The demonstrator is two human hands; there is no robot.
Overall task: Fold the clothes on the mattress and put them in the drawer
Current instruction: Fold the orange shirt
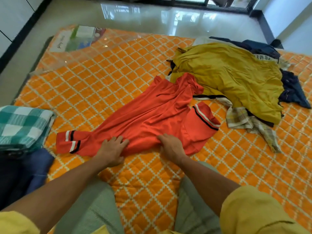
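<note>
A red-orange T-shirt (152, 115) lies spread across the middle of the mattress (101, 73), which is covered in an orange quilt with a white diamond pattern. The shirt runs lengthwise away from the person, its hem towards the far side and its shoulder end nearest the knees. Both sleeves carry white and black bands (one sleeve points left, the other right).

The left hand (112, 149) rests on the near edge of the shirt by the left sleeve, fingers spread fairly wide and pressing into the bunched cloth. The right hand (170, 146) sits just beside it on the same edge, its fingers curled down into the fabric and gathering a fold; how much cloth is pinched underneath cannot be told.

To the right, touching the shirt's far end, is a loose heap: a mustard-yellow garment (228, 78) on top, dark blue clothing (292, 92) at its right and far edges, and a pale checked cloth (244, 119) trailing out from under it towards the near side.

At the left edge of the mattress sits a folded stack, a teal-and-white checked cloth (20, 125) above dark blue folded items (25, 174). At the far left corner, a clear plastic wrapper (76, 39) lies on the mattress. Beyond is a glossy pale floor (135, 17).
</note>
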